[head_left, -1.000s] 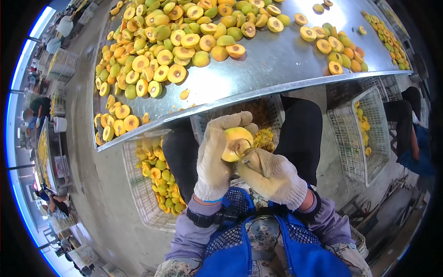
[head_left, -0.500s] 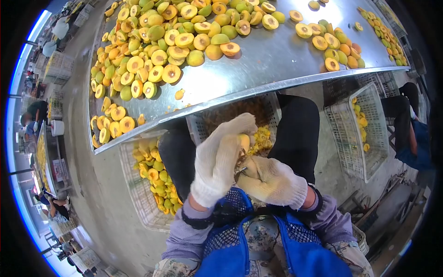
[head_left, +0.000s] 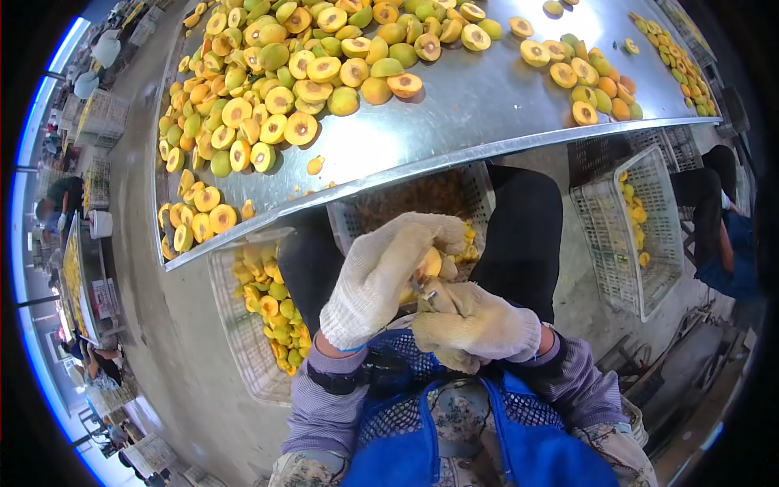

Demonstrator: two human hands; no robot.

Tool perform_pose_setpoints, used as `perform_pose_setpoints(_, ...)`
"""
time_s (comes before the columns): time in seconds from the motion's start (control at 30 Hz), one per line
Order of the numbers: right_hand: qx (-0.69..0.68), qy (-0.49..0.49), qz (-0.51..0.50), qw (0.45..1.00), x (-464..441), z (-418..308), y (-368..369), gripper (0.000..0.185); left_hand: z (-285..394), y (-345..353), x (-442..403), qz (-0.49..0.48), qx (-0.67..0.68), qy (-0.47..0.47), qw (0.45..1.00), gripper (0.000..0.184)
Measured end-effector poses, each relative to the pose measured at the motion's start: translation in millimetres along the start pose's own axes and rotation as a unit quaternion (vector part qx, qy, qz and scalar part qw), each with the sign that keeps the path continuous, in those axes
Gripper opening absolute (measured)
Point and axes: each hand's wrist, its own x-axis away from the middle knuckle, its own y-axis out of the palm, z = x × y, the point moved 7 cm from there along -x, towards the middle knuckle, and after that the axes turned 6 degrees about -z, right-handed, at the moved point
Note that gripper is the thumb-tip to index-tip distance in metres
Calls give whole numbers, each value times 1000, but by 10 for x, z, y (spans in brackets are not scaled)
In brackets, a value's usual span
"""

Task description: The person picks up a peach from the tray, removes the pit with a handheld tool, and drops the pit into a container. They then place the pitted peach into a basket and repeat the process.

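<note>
In a cream knitted glove, my left hand curls its fingers round a yellow peach half, which is partly covered by the glove. Close against it, my gloved right hand is closed on a small metal tool. Only the tool's short shiny end shows, near the fruit; its exact kind is hidden. Both hands are above my lap. Behind them, between my knees, sits a crate with brown scraps and yellow fruit pieces in it.
A metal table with a raised edge bears a big heap of peach halves and smaller groups at right. A white crate of fruit stands left of my legs, another crate at right. A person's leg is beyond it.
My left hand has tilted and its fingers have curled further over the peach half. The right hand has turned slightly, showing more of the metal tool's end.
</note>
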Motion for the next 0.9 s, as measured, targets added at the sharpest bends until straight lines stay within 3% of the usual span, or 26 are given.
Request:
perform_pose_setpoints(0.03,-29,7,-16,999,5,-24,-1,24,13,15,-24,-1,-1,1,1000,28)
perform_pose_setpoints(0.1,-59,12,-30,998,27,-12,-19,24,198,55,-43,37,-221,108,969,36)
perform_pose_setpoints(0.13,-55,-15,-48,997,32,-20,-30,24,366,179,19,29,-385,267,883,31)
perform_pose_setpoints(0.23,-73,-45,-63,994,1,64,-52,24,284,152,90,76,-342,324,879,27)
perform_pose_setpoints(0.3,-92,-44,-66,993,-9,92,-13,24,352,173,62,81,-347,308,882,25)
perform_pose_setpoints(0.37,-109,-19,-29,993,-17,97,-5,24,167,67,-53,73,-223,89,968,21)
perform_pose_setpoints(0.4,-109,-21,-32,993,-26,97,-9,24,165,61,-43,74,-226,88,967,21)
perform_pose_setpoints(0.5,-15,-76,-22,997,19,43,-58,25,375,212,135,83,-350,317,878,22)
perform_pose_setpoints(0.57,-76,-27,-83,993,63,100,25,25,402,261,163,83,-353,363,858,21)
perform_pose_setpoints(0.6,-75,-29,-82,993,72,67,39,25,350,232,70,70,-340,294,891,23)
perform_pose_setpoints(0.67,-213,-3,-69,975,69,31,89,25,201,140,-87,33,-257,113,959,32)
perform_pose_setpoints(0.7,-213,-4,-69,975,65,1,112,25,235,159,-81,32,-257,113,959,32)
perform_pose_setpoints(0.77,-104,-1,-22,994,56,-40,66,21,99,144,-107,21,-18,9,1000,36)
perform_pose_setpoints(0.8,-64,-3,8,998,69,-45,20,18,69,140,-89,3,74,83,994,38)
perform_pose_setpoints(0.83,-65,-3,8,998,55,-4,43,18,80,137,-64,3,74,82,994,38)
perform_pose_setpoints(0.9,130,-75,154,977,81,-34,-73,17,21,103,-31,23,-24,-1,999,35)
